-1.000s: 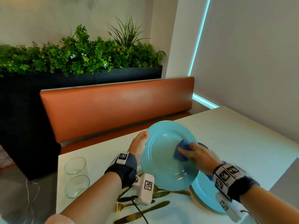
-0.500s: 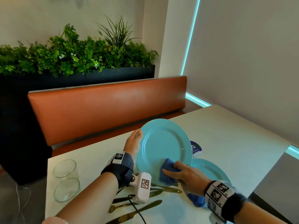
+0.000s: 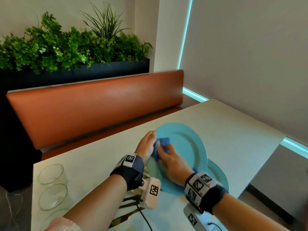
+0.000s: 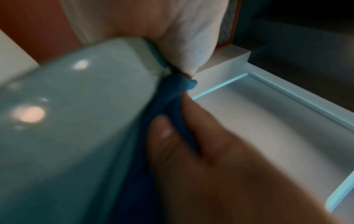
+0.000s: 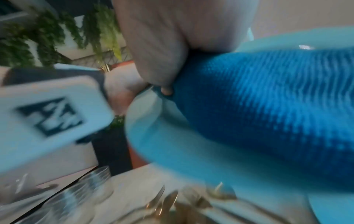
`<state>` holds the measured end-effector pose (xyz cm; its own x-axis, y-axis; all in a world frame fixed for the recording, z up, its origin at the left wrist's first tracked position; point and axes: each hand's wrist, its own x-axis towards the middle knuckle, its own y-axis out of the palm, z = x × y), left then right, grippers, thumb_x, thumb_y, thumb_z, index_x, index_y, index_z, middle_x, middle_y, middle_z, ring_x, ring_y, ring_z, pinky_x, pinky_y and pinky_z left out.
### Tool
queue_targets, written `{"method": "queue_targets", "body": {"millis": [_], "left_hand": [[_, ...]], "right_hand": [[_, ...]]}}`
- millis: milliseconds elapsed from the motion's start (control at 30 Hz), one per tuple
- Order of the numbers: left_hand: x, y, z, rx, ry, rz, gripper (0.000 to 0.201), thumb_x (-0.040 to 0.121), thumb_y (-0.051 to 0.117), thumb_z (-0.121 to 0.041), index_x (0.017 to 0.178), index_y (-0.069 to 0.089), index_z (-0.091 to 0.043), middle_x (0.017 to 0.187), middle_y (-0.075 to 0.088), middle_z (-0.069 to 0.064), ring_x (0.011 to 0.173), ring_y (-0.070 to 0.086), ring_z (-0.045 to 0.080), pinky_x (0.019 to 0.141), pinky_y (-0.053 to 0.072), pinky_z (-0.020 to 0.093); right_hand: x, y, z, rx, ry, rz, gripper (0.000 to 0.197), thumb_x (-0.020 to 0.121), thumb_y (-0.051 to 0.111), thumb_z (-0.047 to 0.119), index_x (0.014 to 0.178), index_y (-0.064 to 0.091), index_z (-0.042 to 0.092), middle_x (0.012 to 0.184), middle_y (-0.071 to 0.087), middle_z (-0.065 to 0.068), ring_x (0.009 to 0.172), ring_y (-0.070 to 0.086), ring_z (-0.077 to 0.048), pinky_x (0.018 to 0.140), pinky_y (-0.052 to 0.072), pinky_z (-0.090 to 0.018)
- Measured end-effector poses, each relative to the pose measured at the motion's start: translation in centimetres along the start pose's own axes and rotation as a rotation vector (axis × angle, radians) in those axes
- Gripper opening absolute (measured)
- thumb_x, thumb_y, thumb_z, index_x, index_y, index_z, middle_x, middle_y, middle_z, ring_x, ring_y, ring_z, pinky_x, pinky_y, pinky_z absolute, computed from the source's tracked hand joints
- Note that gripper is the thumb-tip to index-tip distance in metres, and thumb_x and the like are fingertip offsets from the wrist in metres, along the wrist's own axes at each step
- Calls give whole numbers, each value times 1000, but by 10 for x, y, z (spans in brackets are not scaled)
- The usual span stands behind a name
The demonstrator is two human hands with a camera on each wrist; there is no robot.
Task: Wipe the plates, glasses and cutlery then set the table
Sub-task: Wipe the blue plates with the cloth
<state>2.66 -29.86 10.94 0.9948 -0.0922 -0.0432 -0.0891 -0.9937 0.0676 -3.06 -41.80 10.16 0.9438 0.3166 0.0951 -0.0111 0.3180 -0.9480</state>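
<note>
A turquoise plate (image 3: pixel 185 150) is tilted up above the table, and my left hand (image 3: pixel 146 145) grips its left rim. My right hand (image 3: pixel 168 157) holds a blue cloth (image 3: pixel 162 144) and presses it on the plate's face near that rim, close to my left fingers. The left wrist view shows the plate's underside (image 4: pixel 63 128) and the blue cloth (image 4: pixel 172 97) at its edge. In the right wrist view the cloth (image 5: pixel 268 106) covers much of the plate (image 5: pixel 172 151). A second turquoise plate (image 3: pixel 218 175) lies flat on the table under the first.
Two clear glasses (image 3: pixel 53 185) stand at the table's left edge. Gold cutlery (image 3: pixel 126 204) lies on the white table (image 3: pixel 233 130) below my left wrist. An orange bench (image 3: pixel 93 110) and a planter (image 3: pixel 66 47) sit beyond the table; a wall runs along the right.
My right hand has swept the blue cloth across the plate, from the right side down to the bottom and now up to the left rim. My left hand still holds the plate.
</note>
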Motion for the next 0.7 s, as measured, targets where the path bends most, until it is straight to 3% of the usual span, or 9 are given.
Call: {"method": "queue_targets", "body": {"millis": [67,133,167,267,333,433,500,600,700], "left_hand": [[7,-7,1,-33,-16,-45,20,101,38,-18,90,55,-17,95,57,2,90,54,16,84,48,16],[8,-14,-1,-19,-8,-91,14,101,38,-17,106,51,-19,94,54,-5,82,52,4,62,41,-5],[9,-17,1,-15,4,-108,15,101,38,-17,109,51,-18,95,54,-5,78,50,1,56,39,-5],[8,-21,5,-1,-28,-81,19,102,38,-21,96,55,-16,98,59,3,82,57,13,69,47,15],[8,-16,10,21,-68,-32,21,102,36,-23,94,55,-18,97,60,6,84,58,18,72,47,24],[11,-1,16,106,-77,32,22,101,37,-28,109,53,-15,110,62,6,98,59,21,88,48,34],[13,13,22,216,-58,69,33,100,40,-33,122,52,-12,123,59,4,110,56,20,102,42,33],[14,31,21,275,-27,67,33,101,39,-27,125,53,-7,114,55,-1,108,51,14,93,36,22],[21,33,21,246,-55,3,35,101,37,-27,127,52,-8,116,52,-3,107,47,11,93,34,20]], "right_hand": [[-18,15,-1,1,-140,29,52,88,45,24,140,40,23,120,51,-18,91,62,-36,76,53,-40],[-31,26,-19,-10,-164,145,50,89,44,16,137,43,31,122,50,-15,100,57,-34,87,49,-37],[-38,28,-32,-30,-182,187,52,89,44,12,135,45,34,126,48,-14,106,54,-33,92,46,-36],[-42,13,-61,18,-95,154,43,88,35,26,123,61,26,120,57,-15,103,56,-29,91,41,-28],[-35,-3,-79,146,105,75,34,88,48,18,117,65,15,106,62,-16,92,60,-26,83,42,-25],[-12,-16,-95,141,201,-98,57,86,52,-2,139,41,13,112,62,-20,104,59,-35,87,43,-32],[-1,-20,-92,157,276,-123,64,87,55,0,145,30,13,123,59,-18,113,56,-33,94,40,-31],[2,-10,-68,214,159,-214,49,87,54,12,135,48,17,117,62,-14,105,60,-30,88,41,-26],[-19,14,-60,158,-26,-65,44,80,46,17,120,63,21,102,63,-12,82,65,-28,71,51,-28]]}}
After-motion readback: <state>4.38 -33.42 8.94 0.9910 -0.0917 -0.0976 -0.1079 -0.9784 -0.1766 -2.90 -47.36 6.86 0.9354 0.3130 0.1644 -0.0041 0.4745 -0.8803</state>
